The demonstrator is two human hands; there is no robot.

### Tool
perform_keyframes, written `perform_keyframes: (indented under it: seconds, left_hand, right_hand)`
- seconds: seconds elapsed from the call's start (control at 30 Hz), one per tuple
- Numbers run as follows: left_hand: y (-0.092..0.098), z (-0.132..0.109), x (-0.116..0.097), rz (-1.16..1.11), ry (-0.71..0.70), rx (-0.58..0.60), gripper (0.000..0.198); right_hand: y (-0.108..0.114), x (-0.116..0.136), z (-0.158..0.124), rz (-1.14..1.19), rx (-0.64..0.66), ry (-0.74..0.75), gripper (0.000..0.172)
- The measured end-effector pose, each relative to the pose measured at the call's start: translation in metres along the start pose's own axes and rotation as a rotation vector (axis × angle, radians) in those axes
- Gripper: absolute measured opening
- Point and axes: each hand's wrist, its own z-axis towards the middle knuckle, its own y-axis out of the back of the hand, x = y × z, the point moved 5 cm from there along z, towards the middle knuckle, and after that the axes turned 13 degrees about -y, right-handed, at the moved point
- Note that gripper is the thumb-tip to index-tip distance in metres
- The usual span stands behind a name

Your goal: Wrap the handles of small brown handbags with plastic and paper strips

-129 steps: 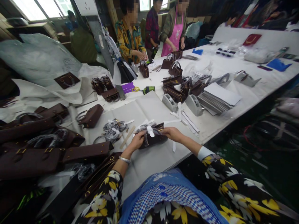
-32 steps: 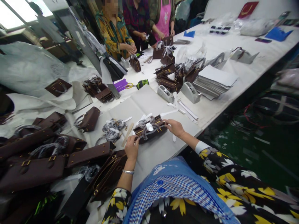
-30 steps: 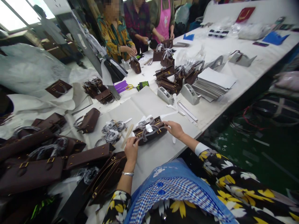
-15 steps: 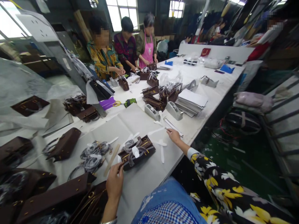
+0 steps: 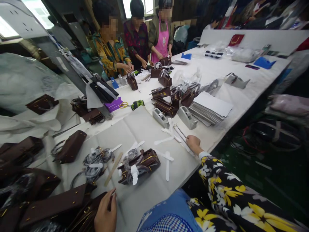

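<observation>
A small brown handbag (image 5: 151, 158) with gold fittings lies in front of me, its handles wrapped in grey film. A white strip (image 5: 134, 175) hangs over its near side. My left hand (image 5: 106, 211) is at the lower left, apart from that bag, thumb and fingers parted with nothing seen in them. It is beside another brown handbag (image 5: 88, 209), and I cannot tell if they touch. At the right table edge my right hand (image 5: 193, 143) rests with curled fingers at the end of some long narrow strips (image 5: 180, 132). What its fingers pinch is hidden.
Wrapped straps (image 5: 93, 167) and a flat tan stick (image 5: 113, 169) lie left of the bag. White strips (image 5: 167, 166) lie to its right. Two tape dispensers (image 5: 187, 117) and a sheet stack (image 5: 211, 108) stand beyond. More bags (image 5: 70, 146) crowd the left. Several people work across the table.
My left hand has let go of the middle handbag and drawn back toward the lower left. The white strip on the bag now hangs down its near side. My view has shifted.
</observation>
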Motion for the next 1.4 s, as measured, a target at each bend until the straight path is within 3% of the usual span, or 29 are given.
perform_keyframes:
  seconds: [0.37,0.63,0.9,1.1,1.23,1.33,1.4]
  left_hand:
    - [0.017,0.03,-0.034,0.069,-0.021,-0.093,0.033]
    - [0.023,0.049,-0.067,0.059,-0.065,-0.157,0.03]
    - [0.029,0.067,-0.093,-0.006,-0.06,-0.228,0.03]
    - [0.034,0.093,-0.118,-0.31,-0.036,-0.221,0.028]
    - [0.005,0.112,-0.162,-0.704,0.008,0.006,0.028]
    - [-0.038,0.122,-0.204,-1.013,0.07,0.272,0.038]
    - [-0.066,0.129,-0.226,-1.153,0.142,0.349,0.05]
  right_hand:
    - [0.007,-0.001,0.004,-0.032,-0.003,0.036,0.025]
    - [0.01,-0.01,0.002,0.07,-0.003,0.055,0.017]
    - [0.037,-0.019,0.004,0.402,0.017,0.034,0.023]
    - [0.05,-0.004,-0.031,0.748,0.141,0.037,0.04]
    - [0.063,0.012,-0.07,0.879,0.165,0.053,0.042]
    - [0.084,0.03,-0.111,0.946,0.163,0.101,0.045]
    - [0.101,0.042,-0.144,0.955,0.103,0.191,0.043]
